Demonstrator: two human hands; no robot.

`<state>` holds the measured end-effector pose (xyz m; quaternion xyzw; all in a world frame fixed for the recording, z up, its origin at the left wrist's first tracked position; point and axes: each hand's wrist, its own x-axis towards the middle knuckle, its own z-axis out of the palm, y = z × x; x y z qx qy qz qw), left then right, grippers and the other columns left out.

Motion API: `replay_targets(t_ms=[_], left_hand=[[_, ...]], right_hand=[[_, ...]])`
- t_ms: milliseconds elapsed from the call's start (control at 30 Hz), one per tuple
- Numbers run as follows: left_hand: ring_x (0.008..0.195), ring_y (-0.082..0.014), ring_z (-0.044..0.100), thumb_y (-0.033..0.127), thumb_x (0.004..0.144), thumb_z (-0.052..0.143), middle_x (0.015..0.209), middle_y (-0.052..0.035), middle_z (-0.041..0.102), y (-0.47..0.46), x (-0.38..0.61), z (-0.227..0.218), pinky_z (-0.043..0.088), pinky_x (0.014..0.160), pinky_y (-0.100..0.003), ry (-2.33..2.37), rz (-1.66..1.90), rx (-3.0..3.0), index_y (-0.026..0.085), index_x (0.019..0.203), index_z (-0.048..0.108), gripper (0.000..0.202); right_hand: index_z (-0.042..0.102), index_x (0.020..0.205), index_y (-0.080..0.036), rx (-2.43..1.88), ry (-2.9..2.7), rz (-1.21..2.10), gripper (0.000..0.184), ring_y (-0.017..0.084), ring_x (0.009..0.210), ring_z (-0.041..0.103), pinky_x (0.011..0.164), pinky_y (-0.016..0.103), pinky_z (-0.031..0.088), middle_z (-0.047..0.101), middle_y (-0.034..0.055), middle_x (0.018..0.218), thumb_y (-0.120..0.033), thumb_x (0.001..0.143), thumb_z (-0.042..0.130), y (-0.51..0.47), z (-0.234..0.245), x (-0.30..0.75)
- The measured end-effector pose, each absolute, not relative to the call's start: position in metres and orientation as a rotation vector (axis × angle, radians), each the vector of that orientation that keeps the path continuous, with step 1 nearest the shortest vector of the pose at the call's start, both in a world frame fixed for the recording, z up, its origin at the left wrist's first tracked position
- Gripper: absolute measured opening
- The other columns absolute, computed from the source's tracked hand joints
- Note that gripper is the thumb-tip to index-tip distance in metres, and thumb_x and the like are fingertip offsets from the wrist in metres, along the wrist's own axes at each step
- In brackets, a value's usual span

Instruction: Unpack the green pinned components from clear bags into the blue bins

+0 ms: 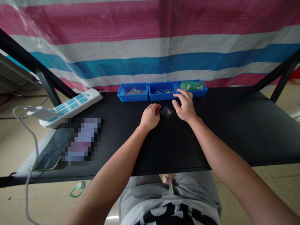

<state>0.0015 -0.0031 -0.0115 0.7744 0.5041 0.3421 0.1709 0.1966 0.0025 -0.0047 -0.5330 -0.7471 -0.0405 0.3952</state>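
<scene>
Fingers (156, 106) of the left hand (150, 118) curl together right at the edge of a small clear packet (167, 112); whether they pinch it or merely rest beside it, I cannot tell. The packet lies on the black surface (173, 143) between the two hands, with slim pale pieces visible inside. The right hand (186, 107) is parted and grasps nothing visible, its thumb apart from the other digits, which reach in front of the blue bins; any contact with them is unclear. Three bins stand side by side at the back: the left bin (134, 98) holds clear plastic, the middle bin (161, 97) thin metallic pieces, the right bin (201, 93) green packets (190, 85). Well to the left, a white power strip (72, 105) sits behind a pixelated item (83, 137). Behind everything hangs a striped sheet (131, 66).
</scene>
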Motion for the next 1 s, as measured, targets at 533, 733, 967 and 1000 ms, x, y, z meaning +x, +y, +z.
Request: replay_targets(t_ms=[533, 733, 967, 1000], left_hand=[[0.094, -0.0219, 0.063, 0.017, 0.085, 0.051, 0.098, -0.0080, 0.067, -0.006, 0.003, -0.008, 0.050, 0.088, -0.034, 1.453, 0.768, 2.309, 0.017, 0.096, 0.071, 0.023], [0.088, -0.0200, 0.062, 0.025, 0.089, 0.052, 0.093, -0.0077, 0.067, -0.009, 0.004, -0.004, 0.050, 0.082, -0.032, 1.357, 0.799, 2.332, 0.016, 0.096, 0.071, 0.023], [0.071, -0.0160, 0.058, 0.026, 0.093, 0.047, 0.076, -0.0052, 0.064, -0.010, 0.005, -0.003, 0.046, 0.068, -0.028, 1.260, 0.864, 2.362, 0.015, 0.079, 0.070, 0.029], [0.071, -0.0160, 0.059, 0.025, 0.093, 0.049, 0.077, -0.0053, 0.065, -0.010, 0.005, -0.004, 0.046, 0.068, -0.028, 1.253, 0.899, 2.356, 0.015, 0.080, 0.070, 0.027]], right_hand=[[0.068, 0.076, -0.018, -1.306, -2.296, 0.284, 0.006, 0.021, 0.087, 0.055, 0.080, 0.034, 0.043, 0.062, 0.0067, 0.087, -0.020, 0.081, 0.064, -0.004, -0.009, 0.194], [0.063, 0.080, -0.018, -1.240, -2.239, 0.296, 0.011, 0.021, 0.087, 0.055, 0.077, 0.033, 0.043, 0.062, 0.0065, 0.086, -0.019, 0.088, 0.056, -0.007, -0.007, 0.188], [0.059, 0.082, -0.018, -1.151, -2.075, 0.352, 0.016, 0.017, 0.075, 0.057, 0.069, 0.028, 0.042, 0.063, 0.0060, 0.083, -0.025, 0.092, 0.049, -0.014, -0.001, 0.182], [0.059, 0.082, -0.017, -1.157, -2.048, 0.358, 0.017, 0.017, 0.074, 0.058, 0.068, 0.028, 0.042, 0.063, 0.0060, 0.083, -0.027, 0.092, 0.049, -0.014, 0.000, 0.181]])
